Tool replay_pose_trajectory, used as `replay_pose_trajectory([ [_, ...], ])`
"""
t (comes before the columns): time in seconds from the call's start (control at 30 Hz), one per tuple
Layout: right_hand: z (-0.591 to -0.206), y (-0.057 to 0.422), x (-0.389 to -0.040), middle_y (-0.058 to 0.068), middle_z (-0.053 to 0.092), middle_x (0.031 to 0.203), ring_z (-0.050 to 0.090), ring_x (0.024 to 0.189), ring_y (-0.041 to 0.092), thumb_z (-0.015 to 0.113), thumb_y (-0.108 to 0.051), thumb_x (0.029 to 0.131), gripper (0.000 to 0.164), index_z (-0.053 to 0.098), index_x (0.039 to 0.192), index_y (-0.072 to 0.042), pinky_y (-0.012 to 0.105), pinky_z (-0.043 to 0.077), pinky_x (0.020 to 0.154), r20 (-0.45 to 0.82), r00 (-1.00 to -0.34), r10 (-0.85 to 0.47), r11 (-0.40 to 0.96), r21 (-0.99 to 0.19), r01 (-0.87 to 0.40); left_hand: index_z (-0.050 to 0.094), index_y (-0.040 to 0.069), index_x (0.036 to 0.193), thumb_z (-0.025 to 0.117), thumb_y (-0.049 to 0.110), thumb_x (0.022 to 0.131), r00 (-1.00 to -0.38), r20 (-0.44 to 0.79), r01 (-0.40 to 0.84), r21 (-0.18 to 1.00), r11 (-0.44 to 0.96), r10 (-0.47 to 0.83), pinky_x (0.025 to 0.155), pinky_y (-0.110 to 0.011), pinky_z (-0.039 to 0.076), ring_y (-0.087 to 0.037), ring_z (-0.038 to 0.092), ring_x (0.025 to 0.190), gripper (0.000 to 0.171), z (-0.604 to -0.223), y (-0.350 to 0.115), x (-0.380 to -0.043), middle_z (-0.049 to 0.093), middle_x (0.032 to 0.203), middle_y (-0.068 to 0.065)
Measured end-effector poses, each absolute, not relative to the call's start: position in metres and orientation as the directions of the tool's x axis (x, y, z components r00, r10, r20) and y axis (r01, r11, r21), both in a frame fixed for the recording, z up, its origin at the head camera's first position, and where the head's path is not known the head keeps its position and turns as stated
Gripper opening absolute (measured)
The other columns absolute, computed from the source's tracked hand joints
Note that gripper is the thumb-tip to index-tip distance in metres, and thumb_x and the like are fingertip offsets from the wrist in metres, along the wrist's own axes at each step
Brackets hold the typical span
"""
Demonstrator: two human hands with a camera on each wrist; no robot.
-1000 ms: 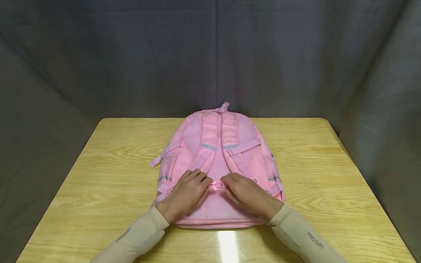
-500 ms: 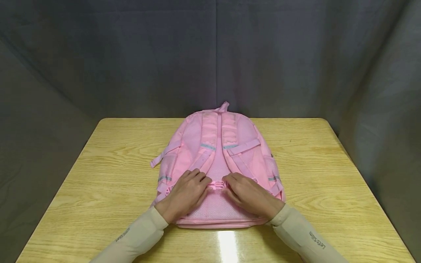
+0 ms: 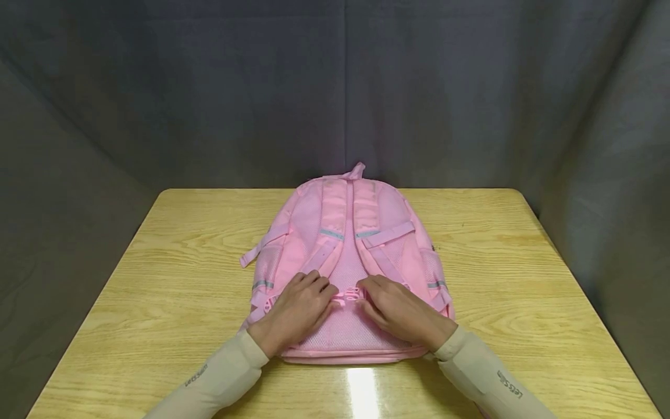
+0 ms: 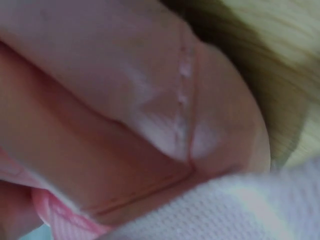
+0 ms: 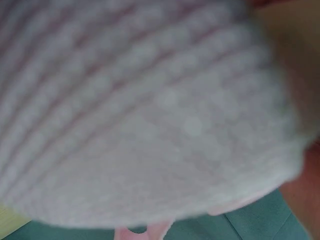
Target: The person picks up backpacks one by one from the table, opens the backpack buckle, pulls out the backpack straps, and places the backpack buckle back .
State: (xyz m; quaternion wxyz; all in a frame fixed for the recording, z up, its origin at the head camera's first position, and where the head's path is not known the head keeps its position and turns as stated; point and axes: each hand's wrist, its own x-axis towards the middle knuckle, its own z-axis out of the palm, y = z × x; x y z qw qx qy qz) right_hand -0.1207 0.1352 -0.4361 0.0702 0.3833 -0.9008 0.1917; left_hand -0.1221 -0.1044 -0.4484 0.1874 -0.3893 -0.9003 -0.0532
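A pink backpack (image 3: 349, 262) lies on the table with its shoulder straps up and its top handle away from me. Over its lower back panel, my left hand (image 3: 299, 305) pinches one half of a pink plastic buckle (image 3: 340, 302). Opposite it, my right hand (image 3: 396, 305) grips the other buckle half (image 3: 352, 293). Between the fingertips the two halves look slightly apart, though the gap is small. Pink fabric (image 4: 140, 85) and pale mesh (image 4: 215, 215) fill most of the left wrist view. Blurred pale mesh (image 5: 150, 125) covers the right wrist view, hiding the fingers there.
The wooden table (image 3: 173, 279) extends on both sides of the bag. Dark grey curtains (image 3: 235, 93) hang behind and at both sides. A loose pink strap end (image 3: 249, 257) sticks out from the bag's left side.
The joined-looking buckle between my hands now shows its halves slightly apart and offset. My right hand has shifted a little to the right; the left hand and the bag stay in place.
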Motion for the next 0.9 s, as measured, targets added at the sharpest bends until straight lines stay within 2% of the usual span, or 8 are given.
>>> replay_pose_trajectory([
  [0.2,-0.435,0.135,-0.121,0.008,0.066,0.103,0.065,0.098,0.019,0.058,-0.018,0.098,0.023,0.061,0.113,-0.001,0.036,0.055,0.088,0.281,-0.692,-0.665,0.626,-0.294,-0.722,0.069,0.016,0.101,0.066,0.033,0.095,-0.626,0.365,0.72,-0.068,0.691,0.689,0.08,-0.034,0.046,-0.019,0.056,0.093,0.018,-0.448,-0.104,-0.121,0.067,0.095,0.001],
  [0.37,-0.434,0.134,-0.121,0.006,0.066,0.103,0.065,0.096,0.018,0.057,-0.018,0.098,0.022,0.061,0.113,-0.002,0.036,0.055,0.087,0.28,-0.691,-0.666,0.628,-0.289,-0.722,0.069,0.015,0.112,0.063,0.036,0.096,-0.631,0.352,0.72,-0.065,0.691,0.691,0.084,-0.036,0.047,-0.019,0.058,0.1,0.027,-0.447,-0.104,-0.12,0.069,0.103,-0.001],
  [0.67,-0.431,0.132,-0.119,0.005,0.066,0.102,0.065,0.097,0.017,0.06,-0.019,0.097,0.024,0.061,0.114,-0.003,0.035,0.055,0.087,0.289,-0.684,-0.67,0.635,-0.254,-0.73,0.062,0.008,0.129,0.06,0.042,0.098,-0.645,0.403,0.714,0.014,0.7,0.649,0.091,-0.037,0.045,-0.02,0.06,0.105,0.047,-0.439,-0.101,-0.117,0.068,0.112,-0.004],
  [0.77,-0.431,0.132,-0.118,0.005,0.066,0.103,0.064,0.097,0.017,0.061,-0.019,0.097,0.024,0.061,0.115,-0.003,0.034,0.055,0.087,0.286,-0.683,-0.672,0.64,-0.241,-0.73,0.06,0.008,0.131,0.06,0.038,0.098,-0.64,0.404,0.724,0.029,0.689,0.654,0.092,-0.035,0.046,-0.02,0.06,0.107,0.045,-0.436,-0.099,-0.116,0.068,0.114,-0.004],
  [0.9,-0.431,0.131,-0.118,0.005,0.066,0.101,0.065,0.095,0.017,0.065,-0.019,0.096,0.025,0.062,0.114,-0.002,0.034,0.056,0.085,0.303,-0.674,-0.673,0.634,-0.232,-0.738,0.064,0.008,0.126,0.063,0.029,0.097,-0.629,0.404,0.745,0.072,0.663,0.664,0.091,-0.034,0.048,-0.019,0.062,0.106,0.037,-0.433,-0.097,-0.115,0.069,0.113,-0.003],
])
